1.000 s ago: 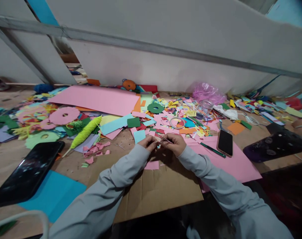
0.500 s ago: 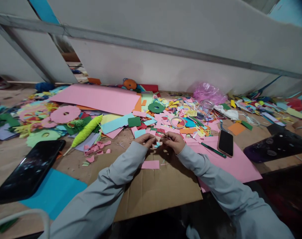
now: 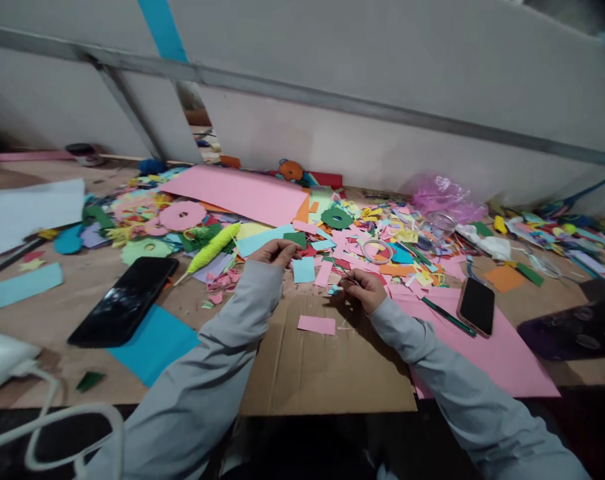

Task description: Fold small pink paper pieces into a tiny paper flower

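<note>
My left hand (image 3: 275, 253) is over the near edge of the paper scraps, with thumb and fingers pinched together. Whatever it may hold is too small to make out. To its right, my right hand (image 3: 365, 291) grips a thin dark metal tool (image 3: 343, 272), its slim end pointing up and left; its exact kind is unclear. A small light-blue paper scrap (image 3: 333, 290) is beside the right fingertips. Below the hands, a pink paper strip (image 3: 316, 325) lies on a brown cardboard sheet (image 3: 327, 380). A light-blue paper square (image 3: 303, 270) rests between the hands.
Paper scraps (image 3: 342, 237) cover the back of the table. On the left are a large black phone (image 3: 125, 300) and a lime-green yarn spindle (image 3: 210, 252). A smaller phone (image 3: 476, 307) and green pen (image 3: 448, 317) lie on pink paper (image 3: 502, 363) at right.
My hands have moved apart: the left is up and away from the right, which still holds the thin tool. The view has turned left, showing more of the table's left side.
</note>
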A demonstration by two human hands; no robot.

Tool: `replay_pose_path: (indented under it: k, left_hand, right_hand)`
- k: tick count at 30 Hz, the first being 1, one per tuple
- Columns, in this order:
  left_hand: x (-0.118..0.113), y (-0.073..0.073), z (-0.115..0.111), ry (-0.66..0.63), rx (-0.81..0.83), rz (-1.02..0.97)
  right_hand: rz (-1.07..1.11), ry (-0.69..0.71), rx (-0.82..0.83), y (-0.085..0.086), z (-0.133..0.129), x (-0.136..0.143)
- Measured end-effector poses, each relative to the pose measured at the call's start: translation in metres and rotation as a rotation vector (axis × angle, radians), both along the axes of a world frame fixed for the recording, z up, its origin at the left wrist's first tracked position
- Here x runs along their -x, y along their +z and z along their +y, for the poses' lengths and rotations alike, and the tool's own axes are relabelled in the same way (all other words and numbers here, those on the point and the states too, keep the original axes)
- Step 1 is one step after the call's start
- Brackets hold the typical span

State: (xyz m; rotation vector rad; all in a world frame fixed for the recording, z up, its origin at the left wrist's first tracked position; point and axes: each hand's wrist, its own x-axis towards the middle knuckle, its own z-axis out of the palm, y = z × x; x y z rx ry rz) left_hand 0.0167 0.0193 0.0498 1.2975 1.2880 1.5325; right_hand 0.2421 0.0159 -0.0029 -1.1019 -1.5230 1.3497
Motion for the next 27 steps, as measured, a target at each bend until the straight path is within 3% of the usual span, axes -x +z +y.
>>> replay_pose_path:
  k: [4,7,11,13,16,19,22,27]
  left_hand:
    - [0.036,0.014,-0.006,0.160,-0.012,0.103]
    - [0.067,0.015,-0.013,0.282,0.030,0.205]
    - [0.102,-0.001,-0.018,0.345,0.151,0.503]
    - [0.113,-0.013,-0.021,0.277,0.189,0.656]
    - [0.125,-0.025,-0.026,0.316,0.175,0.711]
    - [0.127,-0.021,-0.033,0.331,0.159,0.693]
    - [0.115,-0.006,-0.035,0.293,0.128,0.666]
    - [0.074,0.016,-0.020,0.046,0.097,0.701]
  right_hand:
    - [-0.023,0.008,0.018,0.002,0.000,0.000]
    - [-0.048,-0.006,0.020,0.005,-0.001,0.001]
    - [-0.066,-0.005,0.031,0.005,-0.001,0.001]
    - [-0.069,-0.016,0.050,0.005,-0.002,0.001]
    - [-0.070,-0.019,0.058,0.004,-0.002,0.000]
    - [-0.066,-0.003,0.050,0.004,-0.001,-0.001]
    - [-0.056,0.005,0.036,0.003,-0.001,-0.001]
    - [-0.066,0.026,0.013,0.002,0.000,0.000]
